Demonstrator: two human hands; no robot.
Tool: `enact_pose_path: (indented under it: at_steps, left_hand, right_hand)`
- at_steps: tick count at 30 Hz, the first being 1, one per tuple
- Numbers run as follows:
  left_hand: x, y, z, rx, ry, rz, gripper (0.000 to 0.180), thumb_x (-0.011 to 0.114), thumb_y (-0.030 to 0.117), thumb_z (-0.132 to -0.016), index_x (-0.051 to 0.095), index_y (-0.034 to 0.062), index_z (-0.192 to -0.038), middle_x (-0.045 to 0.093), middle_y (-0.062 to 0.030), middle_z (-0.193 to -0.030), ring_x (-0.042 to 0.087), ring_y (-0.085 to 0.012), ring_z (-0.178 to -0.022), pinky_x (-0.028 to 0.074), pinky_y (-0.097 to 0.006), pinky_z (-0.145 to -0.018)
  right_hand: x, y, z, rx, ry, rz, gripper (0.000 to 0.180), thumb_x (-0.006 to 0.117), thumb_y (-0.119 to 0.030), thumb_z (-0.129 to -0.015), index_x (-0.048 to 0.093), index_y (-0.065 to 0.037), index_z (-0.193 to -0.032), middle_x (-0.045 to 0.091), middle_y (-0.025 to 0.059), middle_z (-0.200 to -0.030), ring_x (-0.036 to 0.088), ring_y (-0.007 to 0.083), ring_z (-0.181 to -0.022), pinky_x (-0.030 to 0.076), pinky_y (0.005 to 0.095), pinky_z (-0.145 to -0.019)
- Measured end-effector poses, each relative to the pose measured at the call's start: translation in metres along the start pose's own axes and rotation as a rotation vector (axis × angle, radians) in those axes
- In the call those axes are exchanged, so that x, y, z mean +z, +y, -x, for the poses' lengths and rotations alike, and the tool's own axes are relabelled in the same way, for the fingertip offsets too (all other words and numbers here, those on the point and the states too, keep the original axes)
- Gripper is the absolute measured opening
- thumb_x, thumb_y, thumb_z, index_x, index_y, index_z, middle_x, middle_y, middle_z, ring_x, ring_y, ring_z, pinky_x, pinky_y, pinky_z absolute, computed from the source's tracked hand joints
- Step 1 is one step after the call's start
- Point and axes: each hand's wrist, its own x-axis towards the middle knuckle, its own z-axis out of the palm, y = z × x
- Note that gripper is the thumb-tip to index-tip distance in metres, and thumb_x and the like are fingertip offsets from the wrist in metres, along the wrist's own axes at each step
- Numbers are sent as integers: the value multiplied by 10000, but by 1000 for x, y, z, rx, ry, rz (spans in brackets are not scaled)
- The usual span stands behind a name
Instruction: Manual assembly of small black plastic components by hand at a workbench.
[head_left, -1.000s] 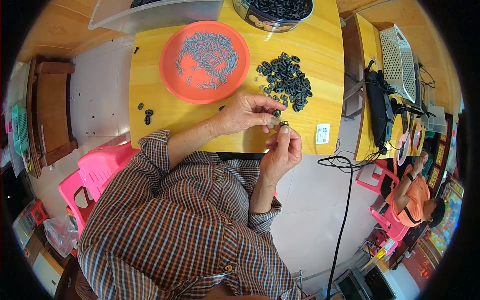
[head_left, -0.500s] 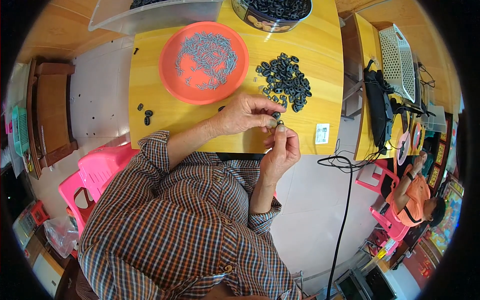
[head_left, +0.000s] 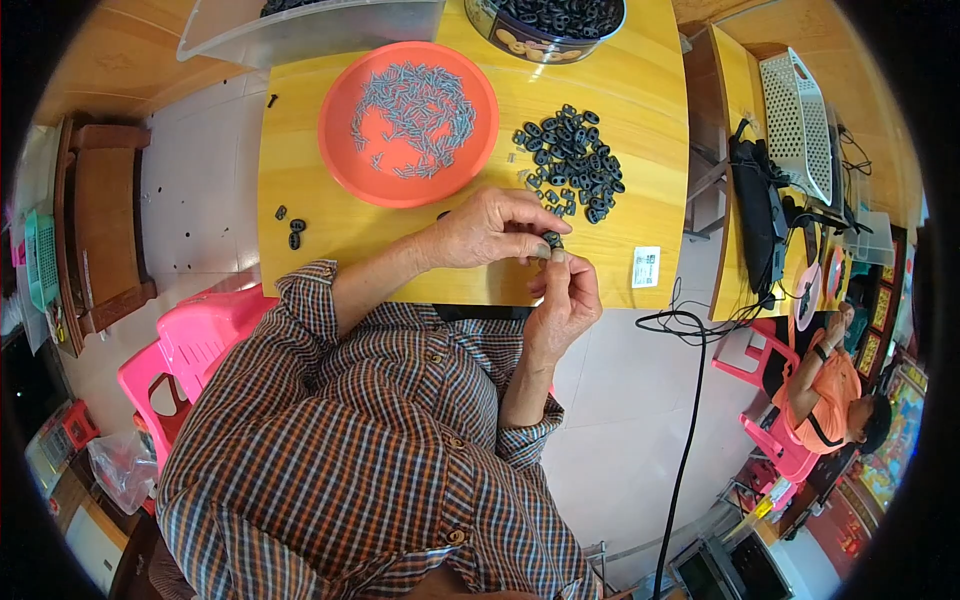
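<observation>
My left hand (head_left: 487, 232) reaches in over the table's near edge, thumb and forefinger pinched on a small black two-holed plastic piece (head_left: 552, 240). Close below it, my right hand (head_left: 562, 305) has its thumb and fingertips closed against the same piece; whether it grips a second part is hidden. Beyond the hands lies a loose pile of similar black pieces (head_left: 575, 155), oval with two holes. An orange-red round plate (head_left: 342, 160) to the left holds many small grey screw-like pins (head_left: 420, 115).
At the far edge stand a clear plastic bin (head_left: 330, 35) and a round tin (head_left: 545, 48), both with black pieces inside. A few black pieces (head_left: 295, 235) lie at left, a white label (head_left: 645, 267) at right. A black cable (head_left: 690, 430) hangs beside the table. Another person (head_left: 830, 385) sits at right.
The two black parts seen slightly apart between my fingertips now appear as one at the pinch. My right fingertips have come up against my left thumb. The rest looks the same.
</observation>
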Motion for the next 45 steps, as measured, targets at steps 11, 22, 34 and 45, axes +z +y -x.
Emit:
enact_pose_path:
  at_steps: [11,22,34,45]
  left_hand:
    - [-5,1,2,-15,-55,48,279,607,-22,-839,646,19,-1112,578,-49,-913,626,-98,-713,524,-217,-649]
    - [-10,6,5,-76,-124,67,272,604,2,-853,639,12,-1123,597,-61,-893,633,-106,-696,532,-221,-649]
    - [-9,4,5,-60,-143,52,276,620,-12,-840,647,17,-1113,613,-59,-860,627,-100,-665,527,-219,-586]
    - [-9,10,5,-31,-188,10,258,640,-4,-827,656,3,-1085,593,-48,-814,618,-98,-642,523,-222,-560]
  right_hand:
    - [-7,0,-4,121,-127,-206,116,603,-91,-896,589,-6,-819,605,62,-717,471,72,-520,376,184,-470]
    - [-20,8,-11,243,-330,-359,92,605,-90,-901,581,-5,-877,622,86,-752,534,100,-536,399,191,-446]
    - [-23,10,-12,284,-395,-438,165,608,-121,-900,576,22,-824,604,110,-681,515,120,-501,425,202,-453]
    - [-27,10,-19,372,-458,-383,161,624,-111,-885,576,12,-793,607,116,-635,549,136,-449,446,216,-402]
